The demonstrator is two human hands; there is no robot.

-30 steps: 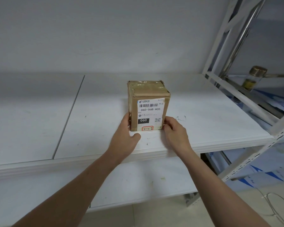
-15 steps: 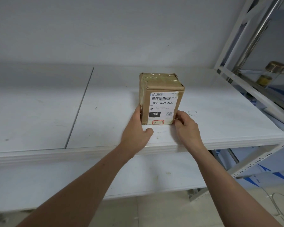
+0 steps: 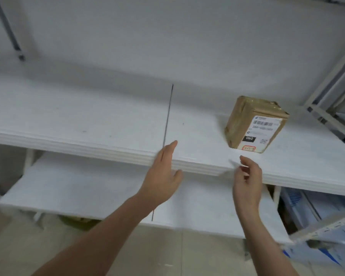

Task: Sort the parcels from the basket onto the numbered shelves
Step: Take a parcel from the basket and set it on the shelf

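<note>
Now the wide white upper shelf board [image 3: 108, 124] bears the parcel by itself, where half a second ago both hands were pressed to the parcel's lower front corners. The view has also swung leftward, so the parcel sits toward the right of the picture and the white lower shelf [image 3: 78, 186] shows beneath. The small brown tape-wrapped cardboard parcel [image 3: 247, 118] stands upright on the right-hand part of the upper board, well right of the dark seam between the panels and set back a little from the front edge. Nothing touches it. The left hand [image 3: 163, 176] has come away to the shelf's front edge near the seam, fingers straight and spread wide, holding nothing. The right hand [image 3: 247, 182] hangs just in front of the edge below the parcel, its fingers loosely curled and empty as far as the motion blur allows. The white shipping label [image 3: 264, 129] faces outward, with a black block reading 060. I judge this parcel placed and released, so the next call is probably back to the basket, which is out of view.
</note>
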